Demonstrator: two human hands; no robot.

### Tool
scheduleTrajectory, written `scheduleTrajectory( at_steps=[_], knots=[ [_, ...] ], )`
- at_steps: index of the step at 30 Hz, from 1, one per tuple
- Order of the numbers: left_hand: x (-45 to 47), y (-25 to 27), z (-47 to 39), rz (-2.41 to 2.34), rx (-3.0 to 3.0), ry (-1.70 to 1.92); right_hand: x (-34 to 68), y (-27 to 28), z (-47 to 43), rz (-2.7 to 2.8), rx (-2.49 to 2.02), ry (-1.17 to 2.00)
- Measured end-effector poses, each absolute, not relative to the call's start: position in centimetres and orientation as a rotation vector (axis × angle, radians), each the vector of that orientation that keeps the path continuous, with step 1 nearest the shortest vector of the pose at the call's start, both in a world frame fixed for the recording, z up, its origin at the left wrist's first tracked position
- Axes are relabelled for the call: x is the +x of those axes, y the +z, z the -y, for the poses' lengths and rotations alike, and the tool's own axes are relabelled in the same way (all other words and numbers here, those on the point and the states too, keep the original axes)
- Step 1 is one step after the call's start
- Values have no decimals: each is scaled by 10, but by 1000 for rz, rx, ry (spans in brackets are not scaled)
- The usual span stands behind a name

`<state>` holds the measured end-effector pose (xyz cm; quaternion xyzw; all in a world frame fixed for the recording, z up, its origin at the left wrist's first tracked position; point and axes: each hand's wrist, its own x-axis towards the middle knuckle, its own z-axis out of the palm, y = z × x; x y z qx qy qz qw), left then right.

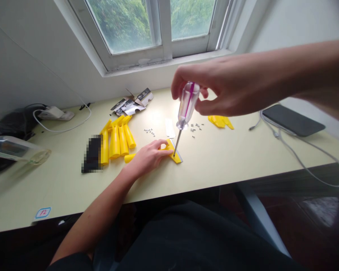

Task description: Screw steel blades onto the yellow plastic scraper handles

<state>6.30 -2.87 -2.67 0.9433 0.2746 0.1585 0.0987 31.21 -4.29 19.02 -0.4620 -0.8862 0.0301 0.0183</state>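
Observation:
My right hand (211, 88) grips a screwdriver (188, 101) by its clear handle with a purple stripe. The shaft slants down, and its tip meets the yellow head of a scraper (175, 157) near the blade edge. My left hand (148, 156) is closed around that scraper and presses it to the table; the handle end sticks out to the left beneath the palm. Small screws (196, 126) lie loose beyond the scraper to the right. Several small nuts (149, 130) are scattered to its left, and a white strip (170, 128) lies between the two groups.
Several yellow scraper handles (115, 141) stand in a row at left beside a black pixelated object (92, 154). Yellow flat pieces (220, 121), a phone (293, 119) and white cables occupy the right. Torn packaging (132, 103) lies at the back, a plastic bottle (19, 150) far left.

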Motion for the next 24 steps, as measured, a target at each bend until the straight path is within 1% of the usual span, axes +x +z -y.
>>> scheduleTrajectory(
  at_steps=[2,5,10,11,14,16,21,24],
  knots=[
    [63,-27,28,-819,2791,456,311,190,43,2728,-1456,119],
    [62,-27,28,-836,2777,454,310,187,43,2660,-1418,40],
    [63,-28,28,-833,2759,445,305,183,47,2638,-1308,371],
    [63,-27,28,-835,2757,442,303,183,48,2620,-1322,364],
    [63,-27,28,-834,2753,445,300,182,49,2595,-1310,187],
    [63,-27,28,-828,2756,454,302,182,47,2639,-1252,155],
    [64,-25,29,-838,2767,435,310,181,47,2688,-1217,405],
    [65,-21,29,-866,2746,386,305,161,58,2713,-1111,475]
  ],
)
